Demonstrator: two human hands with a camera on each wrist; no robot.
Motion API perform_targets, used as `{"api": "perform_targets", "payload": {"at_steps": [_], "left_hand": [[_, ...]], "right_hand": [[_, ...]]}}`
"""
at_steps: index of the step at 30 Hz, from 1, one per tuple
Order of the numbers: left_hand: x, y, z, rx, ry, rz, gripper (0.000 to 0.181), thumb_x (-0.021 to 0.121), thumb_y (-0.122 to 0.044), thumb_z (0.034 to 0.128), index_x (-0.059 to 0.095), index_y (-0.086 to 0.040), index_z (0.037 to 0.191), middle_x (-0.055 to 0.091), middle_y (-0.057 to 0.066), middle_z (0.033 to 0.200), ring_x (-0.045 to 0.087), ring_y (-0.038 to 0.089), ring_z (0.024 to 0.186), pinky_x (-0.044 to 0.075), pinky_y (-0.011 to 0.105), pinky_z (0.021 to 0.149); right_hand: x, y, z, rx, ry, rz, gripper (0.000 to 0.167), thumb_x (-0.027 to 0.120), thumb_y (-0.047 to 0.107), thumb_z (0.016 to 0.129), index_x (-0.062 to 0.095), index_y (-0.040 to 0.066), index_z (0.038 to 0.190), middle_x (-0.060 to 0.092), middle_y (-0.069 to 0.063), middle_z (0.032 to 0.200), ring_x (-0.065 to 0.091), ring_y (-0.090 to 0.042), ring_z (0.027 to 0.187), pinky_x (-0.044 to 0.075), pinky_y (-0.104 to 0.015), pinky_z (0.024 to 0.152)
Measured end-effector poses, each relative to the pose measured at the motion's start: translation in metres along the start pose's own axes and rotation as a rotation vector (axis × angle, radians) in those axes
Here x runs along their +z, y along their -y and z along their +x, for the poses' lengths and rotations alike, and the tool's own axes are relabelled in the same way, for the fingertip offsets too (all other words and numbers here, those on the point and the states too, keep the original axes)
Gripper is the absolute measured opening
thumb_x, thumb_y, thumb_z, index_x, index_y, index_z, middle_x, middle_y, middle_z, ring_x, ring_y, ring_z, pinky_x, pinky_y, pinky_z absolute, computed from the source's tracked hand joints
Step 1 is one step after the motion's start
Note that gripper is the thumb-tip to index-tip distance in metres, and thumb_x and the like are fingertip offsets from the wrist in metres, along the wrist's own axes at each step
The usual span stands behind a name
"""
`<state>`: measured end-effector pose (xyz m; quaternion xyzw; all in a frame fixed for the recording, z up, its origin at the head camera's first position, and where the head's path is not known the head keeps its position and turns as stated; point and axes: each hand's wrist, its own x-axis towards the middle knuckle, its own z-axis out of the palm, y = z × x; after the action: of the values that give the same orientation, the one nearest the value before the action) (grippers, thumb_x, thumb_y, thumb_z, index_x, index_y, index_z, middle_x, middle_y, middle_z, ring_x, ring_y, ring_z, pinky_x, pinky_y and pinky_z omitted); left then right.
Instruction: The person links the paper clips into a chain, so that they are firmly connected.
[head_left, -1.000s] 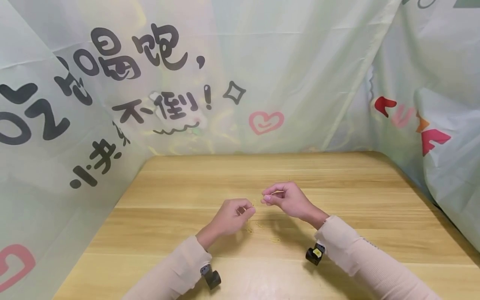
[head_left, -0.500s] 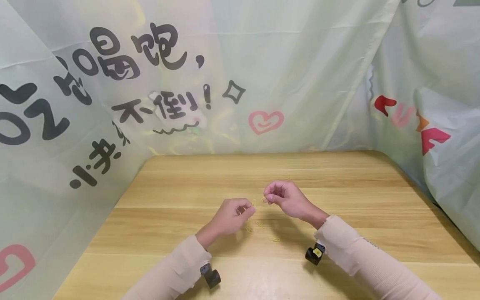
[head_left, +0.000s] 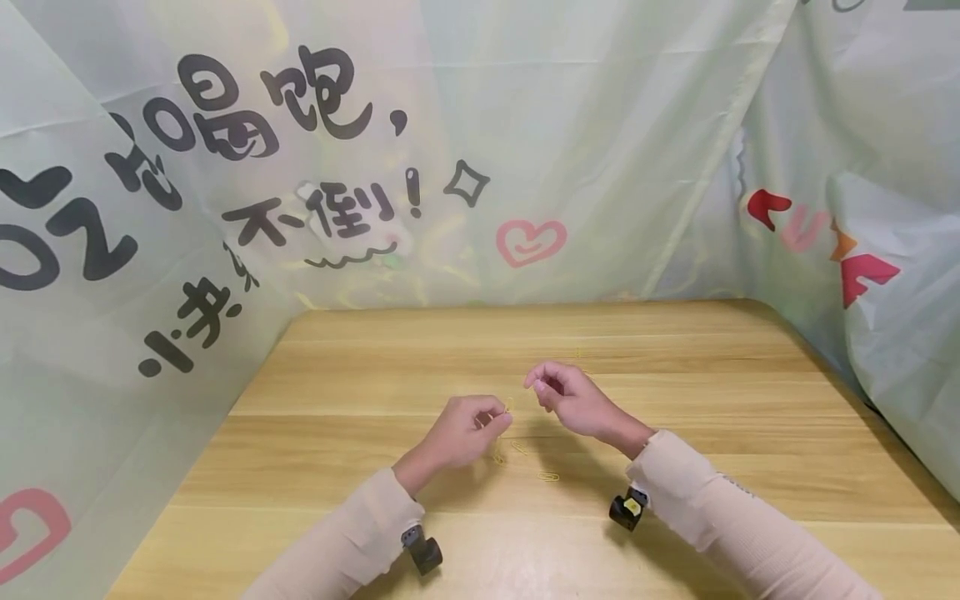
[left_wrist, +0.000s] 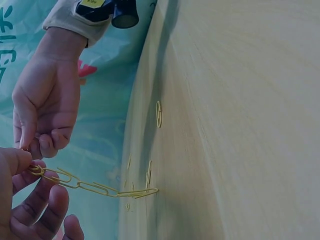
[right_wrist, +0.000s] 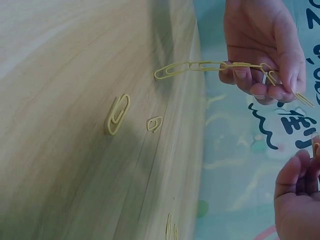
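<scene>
My left hand (head_left: pixel 465 433) pinches the upper end of a chain of yellow paper clips (left_wrist: pixel 100 189). The chain hangs below the fingers, and in the right wrist view one clip end (right_wrist: pixel 304 99) sticks out past the thumb. My right hand (head_left: pixel 581 404) is beside it, a little farther out, its fingers curled toward the thumb. A small orange-yellow bit, seemingly a paper clip (left_wrist: pixel 25 148), shows at its fingertips in the left wrist view; most of it is hidden. Loose paper clips lie on the wood below, one nearer me (head_left: pixel 549 477) and one under the hands (head_left: pixel 519 448).
More thin yellow clips (head_left: pixel 578 353) lie farther back on the wooden table (head_left: pixel 337 358). Printed curtains (head_left: pixel 600 150) hang along the back and both sides. Small black cameras (head_left: pixel 423 554) are strapped to both wrists.
Half a second ago my right fingertips showed a paper clip; now the fingers have turned and hide it in the head view. The left hand stays nearly still with the chain.
</scene>
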<state>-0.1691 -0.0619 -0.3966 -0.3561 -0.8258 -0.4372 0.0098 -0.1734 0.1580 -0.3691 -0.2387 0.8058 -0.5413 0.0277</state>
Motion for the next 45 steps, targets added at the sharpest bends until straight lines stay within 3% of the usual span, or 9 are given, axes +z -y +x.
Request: {"api": "perform_targets", "payload": {"at_steps": [7, 10, 14, 18, 20, 27, 31, 38, 45], "left_hand": [[-0.0001, -0.001, 0.0004, -0.009, -0.001, 0.003, 0.022, 0.056, -0.017, 0.0975, 0.068, 0.0, 0.091, 0.07, 0.005, 0.088, 0.064, 0.017, 0.077, 0.053, 0.026, 0.07], [0.0, -0.0012, 0.0007, -0.007, -0.004, 0.007, 0.022, 0.056, -0.017, 0.0975, 0.068, 0.0, 0.091, 0.07, 0.005, 0.088, 0.064, 0.017, 0.077, 0.053, 0.026, 0.07], [0.0001, -0.0009, 0.0013, 0.006, -0.007, 0.003, 0.021, 0.056, -0.016, 0.0973, 0.069, 0.0, 0.091, 0.07, 0.007, 0.088, 0.064, 0.016, 0.076, 0.053, 0.025, 0.07], [0.0013, 0.0009, 0.0011, 0.033, -0.01, -0.017, 0.022, 0.056, -0.016, 0.0978, 0.068, 0.0, 0.09, 0.069, 0.011, 0.088, 0.064, 0.016, 0.076, 0.053, 0.025, 0.07], [0.0016, 0.001, -0.0007, 0.034, -0.004, -0.017, 0.023, 0.056, -0.017, 0.0981, 0.068, 0.0, 0.089, 0.069, 0.013, 0.087, 0.064, 0.016, 0.077, 0.053, 0.025, 0.07], [0.0021, 0.001, -0.0024, 0.041, 0.003, -0.002, 0.024, 0.055, -0.017, 0.0988, 0.067, 0.0, 0.087, 0.069, 0.012, 0.086, 0.063, 0.015, 0.078, 0.053, 0.026, 0.071], [0.0027, 0.0014, 0.0022, 0.071, -0.008, 0.021, 0.024, 0.055, -0.016, 0.0984, 0.068, 0.0, 0.087, 0.069, 0.01, 0.086, 0.063, 0.013, 0.076, 0.053, 0.025, 0.07], [0.0032, -0.0003, 0.0047, 0.109, -0.027, 0.058, 0.024, 0.055, -0.016, 0.0972, 0.068, -0.001, 0.084, 0.068, 0.003, 0.082, 0.061, 0.011, 0.072, 0.052, 0.022, 0.065], [0.0018, -0.0022, 0.0041, 0.113, -0.028, 0.107, 0.023, 0.056, -0.016, 0.0964, 0.069, 0.0, 0.086, 0.067, 0.004, 0.082, 0.061, 0.012, 0.07, 0.052, 0.021, 0.064]], "right_hand": [[-0.0009, 0.0021, -0.0003, 0.062, -0.08, -0.035, 0.007, 0.063, 0.002, 0.092, 0.069, 0.0, 0.095, 0.065, -0.007, 0.082, 0.06, -0.022, 0.072, 0.051, -0.029, 0.061], [-0.0017, 0.0014, 0.0007, 0.049, -0.092, -0.079, 0.004, 0.066, 0.004, 0.091, 0.07, 0.004, 0.091, 0.067, -0.004, 0.086, 0.059, -0.018, 0.076, 0.05, -0.027, 0.064], [-0.0024, 0.0011, 0.0016, 0.006, -0.07, -0.118, 0.01, 0.058, 0.002, 0.096, 0.068, 0.002, 0.098, 0.06, -0.001, 0.077, 0.051, -0.012, 0.066, 0.045, -0.025, 0.06], [-0.0016, 0.0019, 0.0009, 0.01, -0.024, -0.087, 0.024, 0.042, 0.002, 0.102, 0.064, -0.002, 0.112, 0.039, 0.001, 0.059, 0.031, -0.01, 0.05, 0.038, -0.027, 0.056], [0.0, 0.0019, 0.0, 0.025, -0.013, -0.072, 0.026, 0.039, 0.003, 0.103, 0.062, -0.003, 0.113, 0.037, 0.0, 0.059, 0.029, -0.011, 0.049, 0.038, -0.027, 0.059], [0.0035, 0.003, -0.0007, 0.058, -0.133, 0.013, 0.005, 0.059, 0.004, 0.096, 0.062, 0.0, 0.096, 0.054, -0.006, 0.078, 0.045, -0.016, 0.063, 0.039, -0.024, 0.055], [0.0023, 0.0034, 0.0011, 0.048, -0.184, 0.048, 0.007, 0.064, 0.003, 0.092, 0.066, -0.001, 0.098, 0.061, -0.008, 0.081, 0.055, -0.016, 0.065, 0.047, -0.025, 0.058], [0.0058, 0.0043, 0.0008, 0.028, -0.185, -0.003, 0.01, 0.064, 0.004, 0.093, 0.07, 0.0, 0.1, 0.065, -0.007, 0.087, 0.051, -0.014, 0.067, 0.043, -0.023, 0.057], [0.0072, 0.0062, 0.0003, 0.069, -0.165, 0.063, 0.009, 0.064, 0.002, 0.092, 0.067, -0.004, 0.099, 0.066, -0.015, 0.082, 0.061, -0.024, 0.071, 0.054, -0.03, 0.064]]}}
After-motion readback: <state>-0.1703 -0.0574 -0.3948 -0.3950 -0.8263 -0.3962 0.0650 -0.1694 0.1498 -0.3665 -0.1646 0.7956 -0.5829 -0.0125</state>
